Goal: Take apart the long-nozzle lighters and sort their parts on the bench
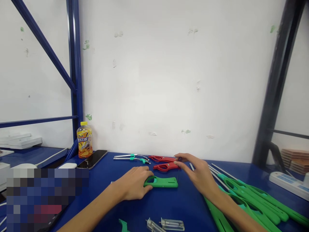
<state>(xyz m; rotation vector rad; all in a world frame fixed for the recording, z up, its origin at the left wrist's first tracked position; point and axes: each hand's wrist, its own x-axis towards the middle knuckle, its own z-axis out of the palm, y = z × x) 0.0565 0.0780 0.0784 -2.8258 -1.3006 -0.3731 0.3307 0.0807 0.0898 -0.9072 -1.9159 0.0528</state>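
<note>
A green stick lighter (165, 182) lies flat on the blue table (149, 204). My left hand (136, 183) is closed on its front end, fingers over the loop and the teal trigger; most of its metal tube is hidden. Above the lighter's right end, my right hand (195, 169) pinches a small dark tool (180, 159), with a thin shaft pointing down. It looks like a small screwdriver. Just behind are two red lighter casings (166, 166), partly hidden by my right fingers. To their left lie metal lighter tubes (124, 158) with teal parts.
Several green lighters (251, 193) lie at the right, beneath and beyond my right forearm. Two clear fuel tanks (172, 224) and a teal piece (123, 225) lie in front. At back left are a drink bottle (84, 141) and a phone (93, 159). A power strip (289, 185) sits far right.
</note>
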